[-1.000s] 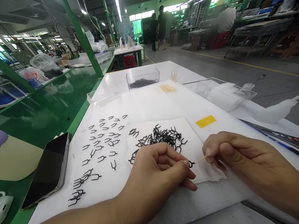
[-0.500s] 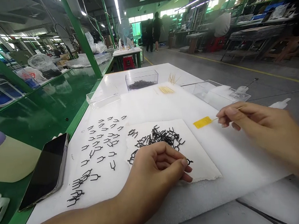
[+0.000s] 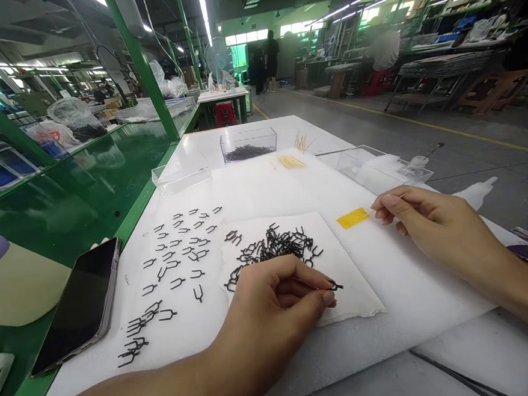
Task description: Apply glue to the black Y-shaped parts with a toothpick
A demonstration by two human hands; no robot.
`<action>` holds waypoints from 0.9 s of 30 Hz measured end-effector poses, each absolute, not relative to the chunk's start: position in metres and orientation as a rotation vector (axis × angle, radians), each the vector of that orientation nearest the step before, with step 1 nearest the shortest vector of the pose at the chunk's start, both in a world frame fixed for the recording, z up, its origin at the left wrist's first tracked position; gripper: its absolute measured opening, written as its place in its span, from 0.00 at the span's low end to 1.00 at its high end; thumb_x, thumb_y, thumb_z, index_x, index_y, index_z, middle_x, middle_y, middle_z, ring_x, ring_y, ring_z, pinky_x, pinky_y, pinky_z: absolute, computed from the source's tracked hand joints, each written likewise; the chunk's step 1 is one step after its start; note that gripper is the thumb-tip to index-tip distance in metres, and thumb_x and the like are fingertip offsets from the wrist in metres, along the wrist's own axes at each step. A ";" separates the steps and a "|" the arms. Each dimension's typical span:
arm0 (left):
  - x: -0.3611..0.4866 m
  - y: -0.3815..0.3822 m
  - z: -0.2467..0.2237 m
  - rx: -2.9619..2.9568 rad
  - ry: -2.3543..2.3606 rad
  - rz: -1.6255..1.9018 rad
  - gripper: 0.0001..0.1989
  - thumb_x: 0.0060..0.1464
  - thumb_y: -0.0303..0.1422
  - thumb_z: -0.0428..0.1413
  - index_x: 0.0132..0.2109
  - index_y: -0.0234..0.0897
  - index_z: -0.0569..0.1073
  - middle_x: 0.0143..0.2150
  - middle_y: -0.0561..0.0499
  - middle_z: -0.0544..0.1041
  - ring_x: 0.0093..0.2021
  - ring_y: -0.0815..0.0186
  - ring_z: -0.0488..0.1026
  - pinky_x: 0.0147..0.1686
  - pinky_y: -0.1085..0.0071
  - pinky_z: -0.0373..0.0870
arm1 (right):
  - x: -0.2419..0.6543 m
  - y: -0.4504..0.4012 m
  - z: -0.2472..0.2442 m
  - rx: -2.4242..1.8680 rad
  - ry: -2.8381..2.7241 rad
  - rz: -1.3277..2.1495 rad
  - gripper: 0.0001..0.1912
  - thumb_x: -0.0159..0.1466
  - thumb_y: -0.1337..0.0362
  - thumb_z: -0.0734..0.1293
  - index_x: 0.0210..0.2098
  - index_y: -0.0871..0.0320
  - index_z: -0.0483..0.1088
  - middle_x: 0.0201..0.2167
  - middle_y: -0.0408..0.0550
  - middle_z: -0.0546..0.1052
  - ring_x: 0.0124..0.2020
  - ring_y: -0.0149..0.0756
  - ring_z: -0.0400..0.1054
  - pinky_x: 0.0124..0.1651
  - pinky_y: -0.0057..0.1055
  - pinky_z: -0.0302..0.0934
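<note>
Between thumb and fingertips, my left hand (image 3: 280,305) pinches a small black forked part (image 3: 336,286), its stem end sticking out to the right. A heap of similar black forked parts (image 3: 285,243) lies behind that hand on a white paper sheet (image 3: 352,294). More loose forked parts (image 3: 177,282) are spread over the white board to the left. My right hand (image 3: 409,212) pinches a thin toothpick (image 3: 403,195). The toothpick's front end reaches the edge of a yellow rectangle (image 3: 353,218) on the board; whether it touches is too fine to tell.
A clear box of black parts (image 3: 248,146) stands at the back, near a row of toothpicks (image 3: 291,161). A clear lid (image 3: 181,178) lies left of it. A phone (image 3: 79,304) rests at the left edge. A clear tray (image 3: 379,167) sits at the right.
My right hand has shifted slightly left, with the toothpick still at the yellow rectangle. My left hand keeps its pinch on the forked part. The whole view has moved a little.
</note>
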State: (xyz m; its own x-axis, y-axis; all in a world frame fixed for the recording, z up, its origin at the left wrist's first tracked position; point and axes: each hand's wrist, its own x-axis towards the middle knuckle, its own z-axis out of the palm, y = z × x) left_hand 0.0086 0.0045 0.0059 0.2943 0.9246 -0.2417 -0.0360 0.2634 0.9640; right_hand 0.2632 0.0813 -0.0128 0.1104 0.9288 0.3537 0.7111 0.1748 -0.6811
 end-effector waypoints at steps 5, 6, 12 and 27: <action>0.010 0.004 0.005 1.125 1.047 0.869 0.03 0.51 0.24 0.63 0.33 0.36 0.79 0.36 0.51 0.82 0.36 0.69 0.78 0.35 0.79 0.74 | 0.259 0.077 -0.009 -1.589 -1.669 0.377 0.11 0.63 0.58 0.63 0.27 0.53 0.71 0.27 0.47 0.76 0.32 0.41 0.68 0.40 0.36 0.60; 0.009 0.003 0.004 1.135 1.046 0.871 0.03 0.51 0.24 0.63 0.33 0.36 0.79 0.36 0.51 0.82 0.36 0.70 0.78 0.35 0.79 0.74 | 0.258 0.077 -0.009 -1.592 -1.668 0.376 0.11 0.63 0.58 0.62 0.26 0.54 0.70 0.27 0.47 0.76 0.32 0.41 0.68 0.40 0.36 0.59; 0.006 0.000 0.002 1.192 1.046 0.885 0.04 0.53 0.24 0.62 0.33 0.38 0.78 0.36 0.54 0.82 0.37 0.71 0.78 0.36 0.80 0.73 | 0.260 0.077 -0.009 -1.575 -1.659 0.400 0.12 0.64 0.58 0.63 0.26 0.54 0.71 0.27 0.47 0.76 0.32 0.41 0.68 0.40 0.35 0.58; 0.005 0.002 0.001 1.262 1.081 0.913 0.03 0.54 0.26 0.61 0.33 0.38 0.78 0.32 0.54 0.81 0.34 0.70 0.77 0.36 0.77 0.73 | 0.229 0.040 -0.003 -1.108 -1.413 0.896 0.18 0.63 0.45 0.70 0.27 0.52 0.78 0.26 0.42 0.73 0.24 0.31 0.64 0.27 0.27 0.62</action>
State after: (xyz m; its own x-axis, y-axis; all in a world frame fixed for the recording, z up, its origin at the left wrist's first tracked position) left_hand 0.0053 0.0018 0.0006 0.2651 0.9570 -0.1176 0.0445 0.1097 0.9930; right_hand 0.2291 0.0398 -0.0034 0.0116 0.9577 0.2877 0.1484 0.2828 -0.9476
